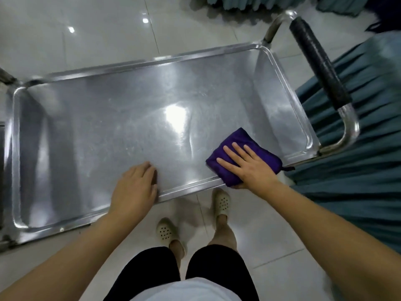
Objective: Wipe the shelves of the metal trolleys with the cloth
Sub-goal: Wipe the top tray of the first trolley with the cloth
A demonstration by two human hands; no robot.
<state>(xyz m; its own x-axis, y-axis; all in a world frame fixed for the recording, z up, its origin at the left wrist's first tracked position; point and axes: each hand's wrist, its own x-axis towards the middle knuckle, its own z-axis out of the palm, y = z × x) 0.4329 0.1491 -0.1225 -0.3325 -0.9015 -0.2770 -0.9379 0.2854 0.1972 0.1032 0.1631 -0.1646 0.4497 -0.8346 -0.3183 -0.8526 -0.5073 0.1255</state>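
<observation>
Looking down, head view, one entry per item.

- Trolley shelf [108,127]: bare steel tray with a raised rim, running from the left edge to the right of centre of the frame.
- Trolley handle [319,61]: steel tube with black wrapping, upper right.
- Cloth [237,139]: purple, folded into a pad. It lies on the shelf at its lower right and overlaps the near rim.
- Right hand [249,166]: flat on top of the cloth, fingers [227,152] straight and spread wide, pressing it down. The thumb lies at the cloth's near edge.
- Left hand [134,187]: lies across the near rim, centre left, well apart from the cloth. Its fingers are loosely bent with the tips on the steel, holding nothing.
- Teal pleated fabric [358,170]: along the right side, just beside the trolley.
- Floor [86,29]: pale glossy tiles.
- Cream clogs [166,232]: on the person's feet, lower centre.
</observation>
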